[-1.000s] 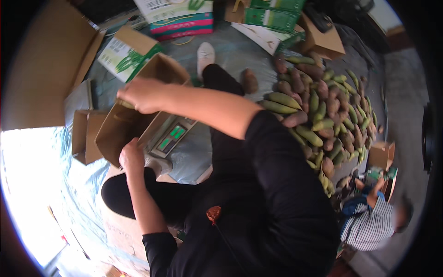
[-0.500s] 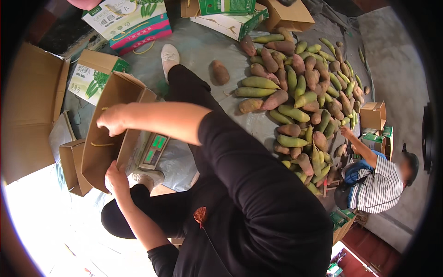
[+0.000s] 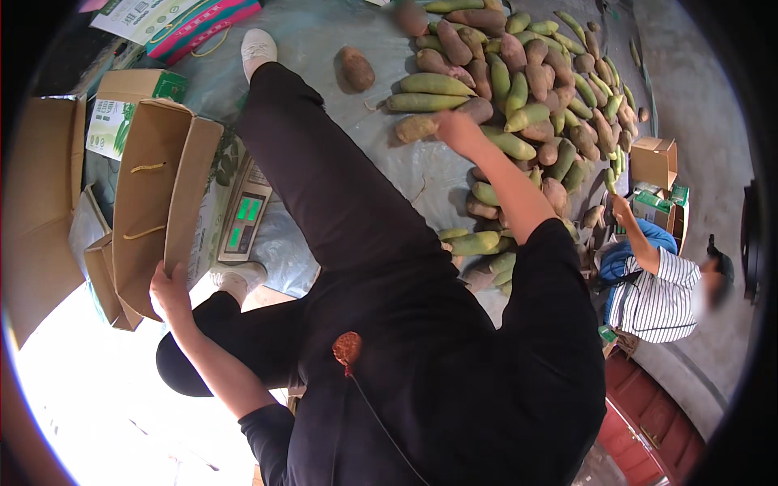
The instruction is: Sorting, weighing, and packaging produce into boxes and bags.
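Note:
My left hand (image 3: 168, 292) grips the near edge of an open brown cardboard box (image 3: 154, 198) that stands on a digital scale (image 3: 243, 220). My right hand (image 3: 455, 128) reaches far out to the pile of green and reddish-brown oblong fruits (image 3: 527, 97) and closes on a yellowish one (image 3: 417, 127) at the pile's near edge. My black-clad legs lie stretched across the grey sheet (image 3: 324, 49) between the box and the pile.
One brown fruit (image 3: 356, 69) lies apart from the pile. Flat and folded cartons (image 3: 44, 194) are stacked at the left, printed boxes (image 3: 174, 20) at the top left. Another person in a striped shirt (image 3: 652, 287) crouches at the right near small boxes (image 3: 652, 162).
My right hand left the cardboard box and swung right to the fruit pile, taking hold of a fruit. My left hand stays on the box. The view shifted toward the pile.

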The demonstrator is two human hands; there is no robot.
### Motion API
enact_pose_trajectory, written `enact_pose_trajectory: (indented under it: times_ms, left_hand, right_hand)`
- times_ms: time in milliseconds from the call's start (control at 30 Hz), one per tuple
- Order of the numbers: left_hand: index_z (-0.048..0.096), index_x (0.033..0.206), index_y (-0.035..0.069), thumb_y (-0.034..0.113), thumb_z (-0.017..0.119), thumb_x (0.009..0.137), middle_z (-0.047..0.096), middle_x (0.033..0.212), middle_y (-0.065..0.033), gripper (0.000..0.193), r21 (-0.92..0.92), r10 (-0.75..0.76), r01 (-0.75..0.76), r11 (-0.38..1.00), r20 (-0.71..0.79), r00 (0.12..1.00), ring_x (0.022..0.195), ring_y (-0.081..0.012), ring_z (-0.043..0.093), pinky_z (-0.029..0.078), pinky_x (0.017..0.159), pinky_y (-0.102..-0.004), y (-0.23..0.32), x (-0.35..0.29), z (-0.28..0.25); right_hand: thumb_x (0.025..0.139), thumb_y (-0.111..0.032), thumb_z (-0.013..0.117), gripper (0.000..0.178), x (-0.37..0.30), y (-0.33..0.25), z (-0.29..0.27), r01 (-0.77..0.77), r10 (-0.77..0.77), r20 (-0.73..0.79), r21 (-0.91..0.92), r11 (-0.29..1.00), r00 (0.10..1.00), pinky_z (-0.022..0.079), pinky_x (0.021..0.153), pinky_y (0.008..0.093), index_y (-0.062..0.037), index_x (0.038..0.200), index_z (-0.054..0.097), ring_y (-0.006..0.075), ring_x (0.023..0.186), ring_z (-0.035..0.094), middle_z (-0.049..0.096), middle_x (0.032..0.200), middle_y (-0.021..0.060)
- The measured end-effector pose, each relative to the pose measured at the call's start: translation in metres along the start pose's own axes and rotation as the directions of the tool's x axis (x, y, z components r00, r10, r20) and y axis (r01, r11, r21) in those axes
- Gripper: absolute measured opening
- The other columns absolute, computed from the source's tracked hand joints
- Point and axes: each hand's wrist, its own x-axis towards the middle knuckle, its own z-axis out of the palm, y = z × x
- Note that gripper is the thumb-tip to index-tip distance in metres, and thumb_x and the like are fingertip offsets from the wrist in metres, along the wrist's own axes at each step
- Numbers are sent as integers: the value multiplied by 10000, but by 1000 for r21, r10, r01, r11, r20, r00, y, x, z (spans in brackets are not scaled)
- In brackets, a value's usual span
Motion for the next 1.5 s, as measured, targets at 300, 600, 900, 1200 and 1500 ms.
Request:
enact_pose_trajectory:
  times_ms: [300,600,900,1200,1500]
  left_hand:
    - [629,998,19,138,596,790,661,872,-166,241,38,38,-36,999,-45,998,823,-299,645,474,726,-358,3,-10,-10]
    - [628,983,25,156,591,782,651,856,-185,244,71,-10,12,997,-38,999,810,-349,630,473,722,-395,-6,-8,-10]
    - [635,1034,96,245,602,763,647,882,-174,311,136,-195,202,970,-62,979,851,-347,621,477,744,-410,21,-15,-14]
    - [643,993,116,166,602,789,649,885,-146,214,92,-231,233,968,-28,972,862,-326,618,478,754,-406,27,-24,-19]
    - [659,912,109,70,554,771,653,842,-107,180,120,-144,154,981,-91,985,857,-287,622,472,741,-416,20,-29,-17]
  right_hand:
    - [784,-136,606,359,-149,55,70,-425,499,175,-334,841,849,464,830,437,-159,1133,527,283,1094,511,539,1149,78]
    - [775,-177,619,392,-130,35,70,-289,442,242,-480,828,864,418,848,405,-205,1156,532,210,1112,465,500,1148,17]
    - [838,-171,473,218,-132,48,87,-152,330,210,-584,797,920,409,847,407,-171,982,636,220,1084,486,542,1086,33]
    - [614,-98,752,535,-131,50,33,-353,346,-71,-244,903,935,426,892,431,-125,1112,558,287,1091,505,548,1104,86]
    - [791,4,637,485,-61,-23,-49,-2,302,-369,631,776,879,405,893,309,9,1245,467,191,1034,504,521,1157,104]
